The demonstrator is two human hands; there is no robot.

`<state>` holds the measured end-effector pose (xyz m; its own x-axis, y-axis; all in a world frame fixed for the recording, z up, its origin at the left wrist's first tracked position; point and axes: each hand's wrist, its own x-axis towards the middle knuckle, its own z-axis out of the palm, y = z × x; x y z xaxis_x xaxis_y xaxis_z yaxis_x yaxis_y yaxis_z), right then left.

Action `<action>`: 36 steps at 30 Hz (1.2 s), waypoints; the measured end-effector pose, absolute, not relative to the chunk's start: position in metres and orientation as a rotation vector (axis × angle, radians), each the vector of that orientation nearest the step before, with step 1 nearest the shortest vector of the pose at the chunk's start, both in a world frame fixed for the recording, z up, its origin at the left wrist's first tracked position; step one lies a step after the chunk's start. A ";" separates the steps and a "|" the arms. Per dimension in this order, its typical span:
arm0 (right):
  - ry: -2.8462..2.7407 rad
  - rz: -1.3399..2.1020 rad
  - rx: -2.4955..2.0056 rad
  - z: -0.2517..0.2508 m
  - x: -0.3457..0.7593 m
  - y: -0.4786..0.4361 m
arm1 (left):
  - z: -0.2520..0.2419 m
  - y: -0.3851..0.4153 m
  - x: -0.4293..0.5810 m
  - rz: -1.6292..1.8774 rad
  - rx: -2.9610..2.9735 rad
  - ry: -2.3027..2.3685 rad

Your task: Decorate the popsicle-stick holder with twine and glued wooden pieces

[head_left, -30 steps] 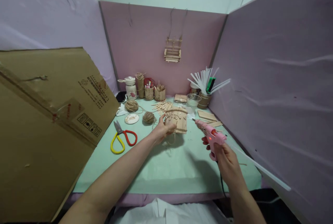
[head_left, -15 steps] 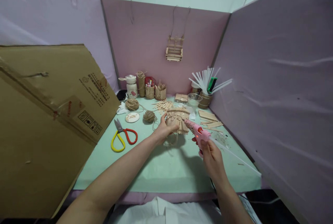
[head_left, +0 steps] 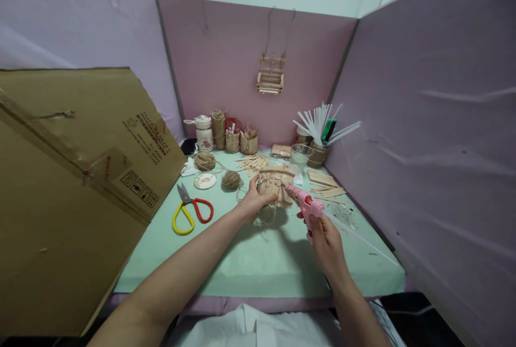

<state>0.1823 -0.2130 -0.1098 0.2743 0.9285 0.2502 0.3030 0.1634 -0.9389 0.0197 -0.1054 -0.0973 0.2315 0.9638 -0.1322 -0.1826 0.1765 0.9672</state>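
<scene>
My left hand (head_left: 257,199) is closed around the left side of a small wooden-stick holder (head_left: 276,183), tilted above the table, with flower-like shapes on its face. My right hand (head_left: 327,239) grips a pink hot glue gun (head_left: 307,204) by its handle; a red light glows on its body. The gun's nozzle points left at the holder's right flower and appears to touch or nearly touch it. A long clear glue stick (head_left: 358,236) sticks out of the gun's rear. Loose twine (head_left: 264,219) hangs below the holder.
Scissors (head_left: 189,208) with yellow and red handles lie left, near twine balls (head_left: 231,179) and a round white disc (head_left: 205,181). Wooden sticks (head_left: 322,179) lie right. Behind stand a pot of glue sticks (head_left: 317,156) and a plastic cup (head_left: 301,154). A large cardboard sheet (head_left: 88,185) leans left.
The glue gun and my right hand have shifted very slightly left. My left hand and the wooden-stick holder stay almost in place.
</scene>
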 end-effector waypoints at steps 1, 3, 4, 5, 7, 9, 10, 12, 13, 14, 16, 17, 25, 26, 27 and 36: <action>-1.256 0.672 -1.380 -0.110 0.183 -0.213 | -0.098 -0.105 0.020 1.029 1.045 0.973; -1.255 0.664 -1.390 -0.111 0.183 -0.212 | -0.099 -0.104 0.020 1.028 1.045 0.971; -1.256 0.660 -1.391 -0.111 0.183 -0.212 | -0.099 -0.104 0.019 1.028 1.044 0.968; -1.258 0.657 -1.391 -0.111 0.183 -0.212 | -0.100 -0.103 0.019 1.025 1.041 0.967; -1.261 0.657 -1.392 -0.111 0.183 -0.212 | -0.100 -0.103 0.019 1.021 1.037 0.972; -1.262 0.657 -1.393 -0.110 0.182 -0.212 | -0.100 -0.103 0.019 1.028 1.035 0.974; -1.263 0.655 -1.391 -0.110 0.182 -0.212 | -0.100 -0.103 0.019 1.029 1.034 0.973; -1.267 0.646 -1.381 -0.109 0.182 -0.213 | -0.100 -0.104 0.019 1.030 1.036 0.970; -1.269 0.640 -1.375 -0.109 0.182 -0.213 | -0.100 -0.104 0.019 1.028 1.036 0.971; -1.271 0.635 -1.371 -0.109 0.182 -0.213 | -0.100 -0.104 0.019 1.027 1.038 0.976; -1.277 0.636 -1.367 -0.110 0.182 -0.212 | -0.100 -0.104 0.019 1.025 1.043 0.984; -1.279 0.640 -1.366 -0.110 0.182 -0.213 | -0.099 -0.104 0.019 1.023 1.046 0.989; -1.291 0.652 -1.368 -0.111 0.182 -0.214 | -0.097 -0.105 0.020 1.013 1.048 1.006; -1.293 0.653 -1.366 -0.111 0.182 -0.214 | -0.097 -0.105 0.020 1.016 1.049 1.003; -1.293 0.653 -1.367 -0.111 0.182 -0.214 | -0.097 -0.105 0.020 1.019 1.051 0.999; -1.288 0.632 -1.393 -0.110 0.184 -0.218 | -0.098 -0.104 0.020 1.021 1.040 0.997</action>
